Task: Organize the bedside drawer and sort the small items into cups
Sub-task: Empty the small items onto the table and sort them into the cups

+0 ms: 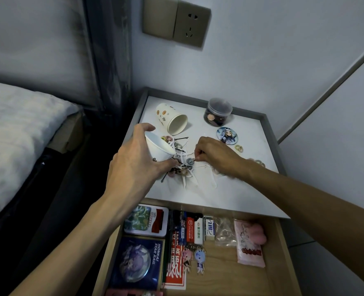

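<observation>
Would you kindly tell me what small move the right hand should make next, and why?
Probably lift the small grey ring that the right hand seems to pinch and drop it into the paper cup. The left hand holds that cup tilted, its mouth facing the pile close by.

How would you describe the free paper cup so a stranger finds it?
Look at the white nightstand top, back left. The spotted paper cup lies on its side there, left of the dark lidded jar. The other cup sits in the left hand.
</observation>
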